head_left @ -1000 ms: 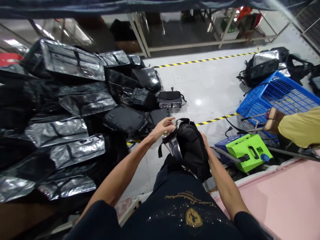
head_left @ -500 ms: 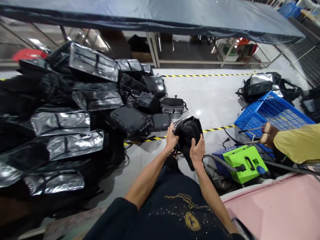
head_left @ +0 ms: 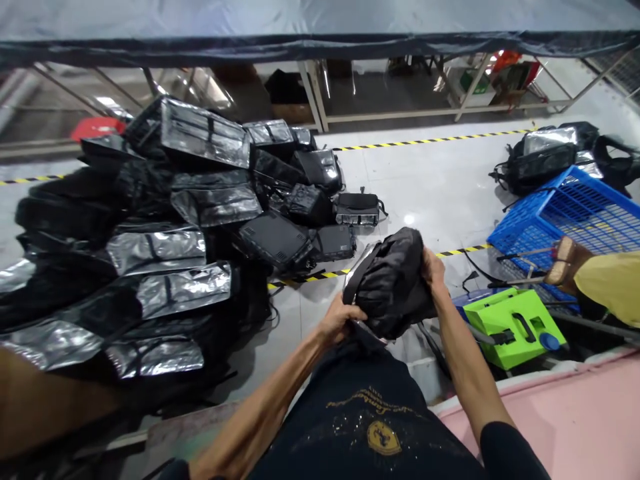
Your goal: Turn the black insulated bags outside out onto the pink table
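Observation:
I hold a black bag in front of my body, above the grey floor. My left hand is closed on its lower left edge, near a shiny plastic strip. My right hand is closed on its upper right side. The bag lies tilted between both hands, its dark fabric side facing me. A big heap of black bags in shiny plastic wrap lies to my left on the floor.
A blue plastic crate and a bright green device sit on the right, with more black bags behind. Another person's foot and yellow trouser leg reach in from the right. A pink surface lies lower right. Yellow-black tape crosses the floor.
The bag has been turned in my hands. My left hand dropped from its top edge to its lower left edge; my right hand rose to its upper right side.

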`<state>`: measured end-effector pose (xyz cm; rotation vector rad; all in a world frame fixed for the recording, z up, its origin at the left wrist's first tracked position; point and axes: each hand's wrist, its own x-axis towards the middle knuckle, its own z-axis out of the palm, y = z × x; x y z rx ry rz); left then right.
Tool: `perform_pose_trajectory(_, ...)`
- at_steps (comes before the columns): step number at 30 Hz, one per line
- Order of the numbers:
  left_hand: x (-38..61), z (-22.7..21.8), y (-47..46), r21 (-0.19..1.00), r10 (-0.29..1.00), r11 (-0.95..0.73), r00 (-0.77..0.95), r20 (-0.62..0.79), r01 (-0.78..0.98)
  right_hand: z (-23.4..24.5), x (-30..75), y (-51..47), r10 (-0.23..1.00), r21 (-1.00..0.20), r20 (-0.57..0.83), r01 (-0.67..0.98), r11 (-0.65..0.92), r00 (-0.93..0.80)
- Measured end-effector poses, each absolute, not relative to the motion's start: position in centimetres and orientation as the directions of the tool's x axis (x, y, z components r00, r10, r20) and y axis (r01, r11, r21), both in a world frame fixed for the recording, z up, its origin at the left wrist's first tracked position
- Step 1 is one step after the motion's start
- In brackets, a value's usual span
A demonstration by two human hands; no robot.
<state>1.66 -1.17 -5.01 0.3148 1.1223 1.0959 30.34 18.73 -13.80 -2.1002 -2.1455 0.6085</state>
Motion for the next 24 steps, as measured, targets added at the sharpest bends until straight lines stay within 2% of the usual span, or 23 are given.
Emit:
perform_pose_trajectory(4, 0.3, -4.0, 4.8, 0.718, 0.868, 0.388, -0.032, -0.495, -0.578, -15.1, 31.6, 20.0, 0.964, -0.317, -0.247, 0.948, 0.013, -0.096)
perform_pose_trajectory(9, -1.4, -10.0, 11.2, 0.732, 0.784, 0.425, -0.186, -0.592, -0.533, -18.2, 31.4, 16.5, 0.937, -0.185, -0.339, 0.982, 0.025, -0.088)
perform_pose_trajectory(12, -1.1, -12.8, 13.0, 0.828, 0.787, 0.392, -0.32, -0.528, -0.402, -19.0, 32.1, 14.7, 0.945, -0.184, -0.325, 0.982, -0.032, -0.03)
perform_pose_trajectory(16, 0.4, -13.8, 13.6, 0.889, 0.847, 0.352, -0.305, -0.436, -0.291, -19.6, 34.0, 11.9, 0.946, -0.259, -0.325, 0.962, -0.081, -0.008)
perform_pose_trajectory(19, 1.5, -13.9, 13.8, 0.911, 0.876, 0.366, -0.26, -0.406, -0.188, -19.8, 34.6, 9.1, 0.925, -0.343, -0.368, 0.91, -0.233, 0.098)
perform_pose_trajectory(22, 1.5, -13.7, 14.2, 0.913, 0.881, 0.379, -0.242, -0.406, -0.152, -19.4, 34.7, 6.8, 0.874, -0.52, -0.43, 0.728, -0.446, 0.228)
perform_pose_trajectory(24, 0.8, -13.5, 13.5, 0.921, 0.895, 0.363, -0.223, -0.387, -0.141, -19.0, 34.7, 5.3, 0.861, -0.646, -0.458, 0.581, -0.494, 0.223)
